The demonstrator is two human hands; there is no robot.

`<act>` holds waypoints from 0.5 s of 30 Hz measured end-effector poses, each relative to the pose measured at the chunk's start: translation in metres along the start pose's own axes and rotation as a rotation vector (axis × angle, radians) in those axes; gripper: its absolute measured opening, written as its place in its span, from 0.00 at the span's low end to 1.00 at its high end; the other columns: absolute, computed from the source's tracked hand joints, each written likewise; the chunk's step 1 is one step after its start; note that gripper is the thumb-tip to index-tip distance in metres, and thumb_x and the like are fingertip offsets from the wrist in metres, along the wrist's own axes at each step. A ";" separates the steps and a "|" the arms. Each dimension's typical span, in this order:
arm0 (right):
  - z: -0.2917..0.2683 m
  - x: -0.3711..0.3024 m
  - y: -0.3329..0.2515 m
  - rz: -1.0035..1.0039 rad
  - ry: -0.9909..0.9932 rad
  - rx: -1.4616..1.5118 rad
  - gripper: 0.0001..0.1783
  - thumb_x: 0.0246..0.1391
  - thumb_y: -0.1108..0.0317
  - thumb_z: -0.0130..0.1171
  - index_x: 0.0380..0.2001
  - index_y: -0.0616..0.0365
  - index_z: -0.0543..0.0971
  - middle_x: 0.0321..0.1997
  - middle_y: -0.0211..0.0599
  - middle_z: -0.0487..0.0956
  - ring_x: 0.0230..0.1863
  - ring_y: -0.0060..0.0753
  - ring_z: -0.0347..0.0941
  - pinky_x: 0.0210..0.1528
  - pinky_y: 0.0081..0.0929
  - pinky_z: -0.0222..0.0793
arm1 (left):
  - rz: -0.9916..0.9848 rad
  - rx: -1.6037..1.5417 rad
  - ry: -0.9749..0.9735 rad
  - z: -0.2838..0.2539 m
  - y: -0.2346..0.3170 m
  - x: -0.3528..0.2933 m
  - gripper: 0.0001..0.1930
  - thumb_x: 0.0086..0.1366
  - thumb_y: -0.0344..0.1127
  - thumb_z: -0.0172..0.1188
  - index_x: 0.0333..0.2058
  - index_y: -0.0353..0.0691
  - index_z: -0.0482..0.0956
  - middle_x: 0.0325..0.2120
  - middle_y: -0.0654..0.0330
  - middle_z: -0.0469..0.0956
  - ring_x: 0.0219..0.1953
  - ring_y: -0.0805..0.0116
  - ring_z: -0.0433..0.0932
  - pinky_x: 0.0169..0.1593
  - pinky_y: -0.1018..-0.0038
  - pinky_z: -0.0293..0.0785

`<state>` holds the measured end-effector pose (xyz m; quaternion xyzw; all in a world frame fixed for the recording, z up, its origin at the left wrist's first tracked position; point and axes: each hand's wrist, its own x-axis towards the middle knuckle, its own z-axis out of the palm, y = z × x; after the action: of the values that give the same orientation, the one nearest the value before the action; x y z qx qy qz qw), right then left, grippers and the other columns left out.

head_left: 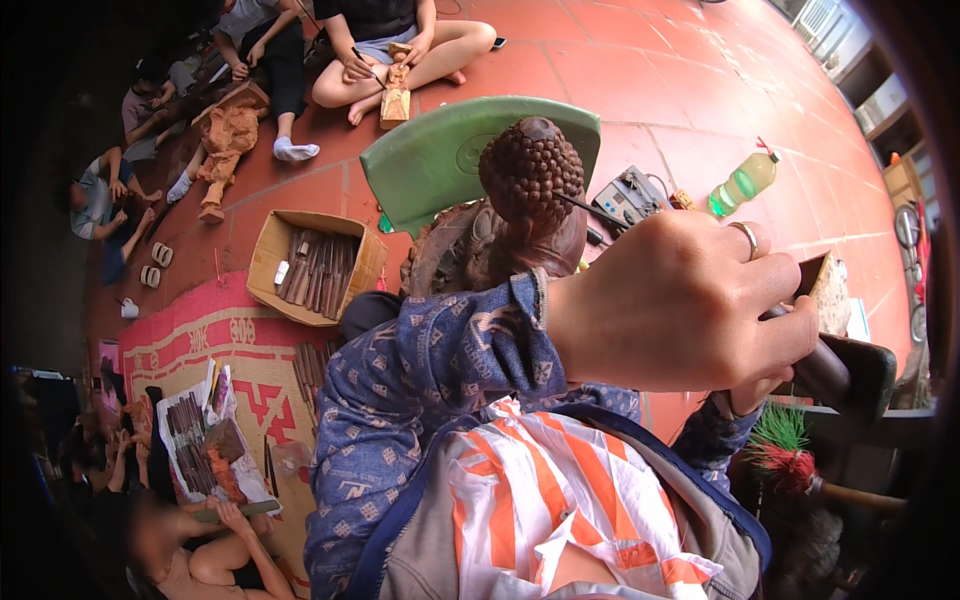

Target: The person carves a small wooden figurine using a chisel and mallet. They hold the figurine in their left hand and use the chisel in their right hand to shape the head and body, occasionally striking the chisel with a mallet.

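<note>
In front of me stands a dark brown wooden Buddha statue [533, 180], its head covered in round carved curls. My left hand [680, 300], with a ring on one finger, reaches across to the right and is closed around a carving chisel. The chisel's thin blade [600, 211] touches the side of the curled head. Below the fingers comes out a dark handle [828, 366], beside a dark block [872, 380] whose kind I cannot make out. My right hand [748, 396] is mostly hidden behind the left, close to that handle; its fingers do not show.
A green plastic chair [420, 170] stands behind the statue. To the left is a cardboard box [262, 270] of chisels. A grey control box [630, 195], a bottle [745, 182] and a green-and-red brush [785, 455] lie rightward. Several people carve wood nearby.
</note>
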<state>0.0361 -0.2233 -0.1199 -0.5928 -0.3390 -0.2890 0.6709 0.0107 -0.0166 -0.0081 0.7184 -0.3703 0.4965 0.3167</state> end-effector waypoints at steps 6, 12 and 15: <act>-0.007 0.012 -0.005 -0.025 -0.007 -0.075 0.19 0.54 0.63 0.56 0.43 0.63 0.64 0.32 0.42 0.69 0.32 0.34 0.67 0.41 0.35 0.63 | -0.015 0.006 -0.015 -0.006 -0.003 0.004 0.14 0.42 0.44 0.65 0.24 0.42 0.76 0.21 0.62 0.70 0.21 0.65 0.76 0.23 0.71 0.72; -0.009 0.021 -0.008 -0.035 -0.022 -0.120 0.24 0.54 0.58 0.57 0.45 0.64 0.64 0.34 0.45 0.70 0.35 0.36 0.68 0.44 0.38 0.65 | -0.035 0.000 -0.002 -0.006 -0.004 0.004 0.15 0.41 0.44 0.67 0.23 0.42 0.75 0.21 0.62 0.71 0.21 0.64 0.76 0.23 0.70 0.72; -0.014 0.024 -0.011 -0.040 -0.026 -0.152 0.26 0.55 0.55 0.57 0.46 0.65 0.64 0.36 0.46 0.71 0.36 0.37 0.69 0.46 0.39 0.65 | -0.035 -0.020 0.012 -0.006 -0.005 0.004 0.15 0.41 0.45 0.67 0.23 0.42 0.75 0.21 0.62 0.71 0.21 0.64 0.76 0.22 0.69 0.72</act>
<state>0.0434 -0.2382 -0.0948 -0.6389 -0.3366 -0.3195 0.6135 0.0133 -0.0103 -0.0027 0.7186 -0.3608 0.4915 0.3346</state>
